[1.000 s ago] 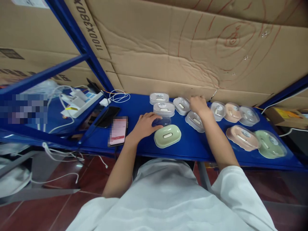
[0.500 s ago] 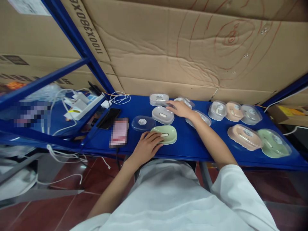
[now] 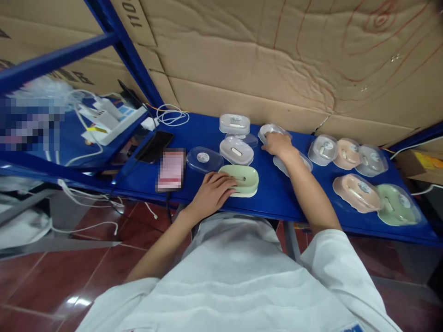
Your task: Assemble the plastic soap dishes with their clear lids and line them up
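My left hand (image 3: pixel 215 190) rests on the left part of an open green dish (image 3: pixel 247 177), its fingers bent over a small white piece. My right hand (image 3: pixel 278 144) reaches to a clear-lidded container (image 3: pixel 269 130) at the back, fingers bent down on it; what they grip is hidden. Behind the green dish sits a grey-white dish (image 3: pixel 236 151) with a white piece in it. A clear lid (image 3: pixel 205 159) lies to its left. A lidded grey container (image 3: pixel 234 123) stands at the back, and another clear-topped one (image 3: pixel 294 163) lies under my right forearm.
Several lidded containers, grey (image 3: pixel 322 150), peach (image 3: pixel 358 193) and green (image 3: pixel 398 205), stand on the right of the blue table (image 3: pixel 270 198). At the left lie a phone (image 3: pixel 170 169), a dark phone (image 3: pixel 154 146), cables and a power strip (image 3: pixel 117 124). Cardboard stands behind.
My right hand has moved from near the grey-white dish to the back right container. My left hand has stayed at the green dish. The camera view has tilted down.
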A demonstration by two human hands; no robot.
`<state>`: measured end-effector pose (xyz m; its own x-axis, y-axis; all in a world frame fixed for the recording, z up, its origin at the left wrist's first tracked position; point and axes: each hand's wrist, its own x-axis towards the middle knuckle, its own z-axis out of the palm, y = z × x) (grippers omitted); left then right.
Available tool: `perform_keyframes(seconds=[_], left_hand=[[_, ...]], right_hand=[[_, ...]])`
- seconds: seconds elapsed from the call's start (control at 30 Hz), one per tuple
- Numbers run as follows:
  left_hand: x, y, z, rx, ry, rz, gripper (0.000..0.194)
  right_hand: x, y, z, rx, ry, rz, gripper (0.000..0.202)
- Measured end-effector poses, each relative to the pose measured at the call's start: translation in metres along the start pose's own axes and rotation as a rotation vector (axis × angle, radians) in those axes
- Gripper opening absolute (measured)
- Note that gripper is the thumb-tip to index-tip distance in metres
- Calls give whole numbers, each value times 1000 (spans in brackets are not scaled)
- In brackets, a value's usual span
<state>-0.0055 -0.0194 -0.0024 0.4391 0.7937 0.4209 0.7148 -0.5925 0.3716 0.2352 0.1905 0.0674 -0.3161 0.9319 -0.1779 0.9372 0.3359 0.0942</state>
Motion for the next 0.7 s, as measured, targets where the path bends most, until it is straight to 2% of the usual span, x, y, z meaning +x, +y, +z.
perform_keyframes(seconds=[0.17,0.33,0.43,0.47,0.53,0.63,0.7], left_hand=[[-2,1,1,-41,-28,-45,30],[-4,1,4,-32,30,-88,38],[-5,1,5,-27,54,-98,39],[-6,1,5,-25,55,-96,40],[-6,1,5,-19,57,-83,40],[-7,0,5,-11,59,-77,39],[-7,0,4,-15,50,-88,39]], right_hand=[[-8,6,-10,0,-13,95,45],[-18,18,-28,14,-28,113,44],[-28,9,-34,0,87,118,42],[-33,1,-35,-2,135,77,40],[-41,-19,-33,26,167,-124,35],[-49,-54,-24,76,76,-438,34],[-50,-70,-17,47,42,-473,37]])
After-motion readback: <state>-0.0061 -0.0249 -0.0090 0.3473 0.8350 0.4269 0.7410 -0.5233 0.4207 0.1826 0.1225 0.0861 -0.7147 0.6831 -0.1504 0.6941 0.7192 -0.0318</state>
